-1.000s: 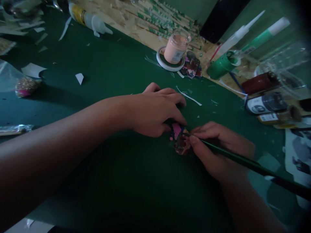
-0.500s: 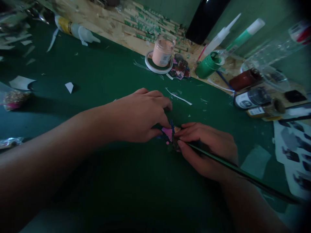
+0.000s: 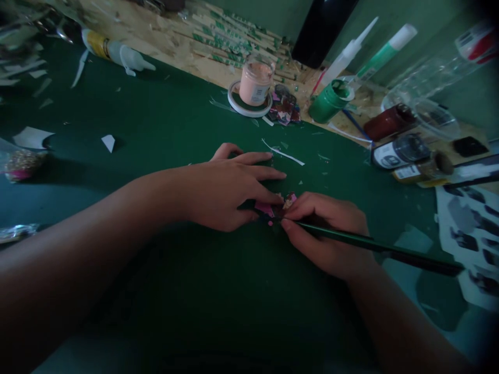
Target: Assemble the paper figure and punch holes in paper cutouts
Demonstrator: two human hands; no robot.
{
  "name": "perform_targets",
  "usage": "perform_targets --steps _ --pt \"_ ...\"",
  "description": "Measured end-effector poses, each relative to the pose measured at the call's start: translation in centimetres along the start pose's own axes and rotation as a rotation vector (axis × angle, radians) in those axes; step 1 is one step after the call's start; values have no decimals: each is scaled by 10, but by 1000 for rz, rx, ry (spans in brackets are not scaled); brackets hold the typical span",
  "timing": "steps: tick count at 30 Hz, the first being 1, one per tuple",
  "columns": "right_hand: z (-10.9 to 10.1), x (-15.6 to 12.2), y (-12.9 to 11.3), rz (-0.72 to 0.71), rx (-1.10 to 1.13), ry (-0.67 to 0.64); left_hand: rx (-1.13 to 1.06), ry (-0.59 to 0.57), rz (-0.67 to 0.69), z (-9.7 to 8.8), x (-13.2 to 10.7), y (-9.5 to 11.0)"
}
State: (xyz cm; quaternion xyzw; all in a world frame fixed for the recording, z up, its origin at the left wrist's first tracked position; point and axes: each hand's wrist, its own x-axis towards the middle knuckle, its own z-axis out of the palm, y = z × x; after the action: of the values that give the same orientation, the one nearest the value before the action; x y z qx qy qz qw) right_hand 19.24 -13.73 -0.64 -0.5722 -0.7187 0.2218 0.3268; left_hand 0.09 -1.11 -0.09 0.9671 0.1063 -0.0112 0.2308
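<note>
A dim, underexposed view with a cool green cast over everything. The brightest part is the far edge of the surface (image 3: 156, 119), where pale wood and a pink jar (image 3: 255, 83) catch soft light coming from the far side. The near half sinks into deep shadow; the left forearm (image 3: 78, 254) is almost a dark silhouette. Soft shadows fall toward the viewer from paper scraps (image 3: 108, 142) on the left. There is no harsh glare, only faint sheen on the bottles (image 3: 401, 151) at the right edge. The corners darken and smear, straight lines bend near the edges, and the far right side is blurred and hazy.
</note>
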Motion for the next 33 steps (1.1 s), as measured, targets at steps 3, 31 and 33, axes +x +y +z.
perform_targets --steps 3,31,33 --pt "-1 -1 3 -37 14 22 3 -8 -10 1 1 -1" --pt "3 -1 6 -82 -11 13 -12 -6 -47 2 3 3" --pt "3 0 5 -81 -21 -1 -12 4 -47 2 2 3"
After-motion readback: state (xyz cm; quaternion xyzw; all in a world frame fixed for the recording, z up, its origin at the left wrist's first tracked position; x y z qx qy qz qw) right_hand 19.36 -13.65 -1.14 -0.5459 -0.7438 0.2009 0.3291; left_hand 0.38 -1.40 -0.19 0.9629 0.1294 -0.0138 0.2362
